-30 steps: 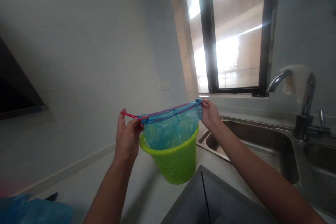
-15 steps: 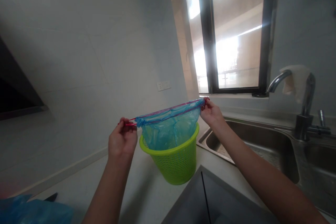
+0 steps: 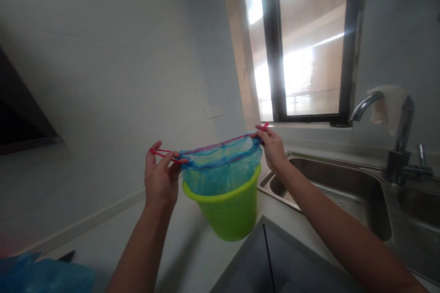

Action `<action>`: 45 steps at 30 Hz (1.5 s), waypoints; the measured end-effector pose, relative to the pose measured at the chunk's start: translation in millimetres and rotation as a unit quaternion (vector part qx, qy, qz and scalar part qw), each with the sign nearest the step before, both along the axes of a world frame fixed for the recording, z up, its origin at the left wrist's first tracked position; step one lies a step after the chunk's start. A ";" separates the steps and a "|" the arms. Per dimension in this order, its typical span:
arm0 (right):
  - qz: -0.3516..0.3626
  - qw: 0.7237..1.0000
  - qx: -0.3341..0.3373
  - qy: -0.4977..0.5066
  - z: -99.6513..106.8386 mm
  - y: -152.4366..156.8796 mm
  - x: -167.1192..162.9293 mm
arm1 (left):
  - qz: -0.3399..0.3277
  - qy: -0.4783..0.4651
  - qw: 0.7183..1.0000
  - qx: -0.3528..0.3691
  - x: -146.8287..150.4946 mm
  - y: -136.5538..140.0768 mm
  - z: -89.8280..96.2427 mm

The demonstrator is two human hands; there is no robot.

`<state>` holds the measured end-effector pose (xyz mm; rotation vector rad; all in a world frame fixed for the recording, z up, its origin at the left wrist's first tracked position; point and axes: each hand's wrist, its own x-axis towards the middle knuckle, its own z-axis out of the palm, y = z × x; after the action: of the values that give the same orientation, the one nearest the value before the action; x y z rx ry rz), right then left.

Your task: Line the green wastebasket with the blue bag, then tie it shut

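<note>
A blue plastic bag [image 3: 220,167] with a red drawstring sits inside a lime-green mesh basket [image 3: 229,209] on the grey counter [image 3: 192,256]. My left hand [image 3: 160,179] pinches the red drawstring loop at the bag's left side. At the bag's right side my right hand [image 3: 272,145] pinches the other red loop. The bag's mouth is stretched between both hands, just above the basket's rim, and is partly gathered.
A steel sink [image 3: 343,192] with a faucet [image 3: 395,132] and a cloth over it lies to the right. A window [image 3: 302,41] is behind. A dark cooktop [image 3: 271,261] is near the front. More blue plastic [image 3: 41,274] lies at the bottom left.
The bag's mouth has slackened and opened a little. My right hand has moved slightly left and up, and a red loop now sticks out above it. My left hand's fingers have shifted on the drawstring.
</note>
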<state>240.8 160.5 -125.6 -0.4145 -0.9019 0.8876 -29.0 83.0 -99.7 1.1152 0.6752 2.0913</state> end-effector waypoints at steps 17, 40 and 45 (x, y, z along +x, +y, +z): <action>0.163 0.935 -0.133 0.285 15.8 3.5 25.4 | -0.013 -0.122 0.992 0.041 9.4 -6.6 -0.5; -0.063 0.880 0.174 -0.438 28.8 -49.9 -57.3 | -0.001 0.384 0.921 0.065 58.7 -12.3 14.7; -0.038 0.865 0.194 -0.461 33.6 -68.2 -56.4 | -0.004 0.322 0.945 0.053 61.7 -5.2 10.2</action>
<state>184.4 92.3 -92.0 -0.5211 -1.8944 0.3708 32.6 77.9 -89.5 1.8892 0.8529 1.7542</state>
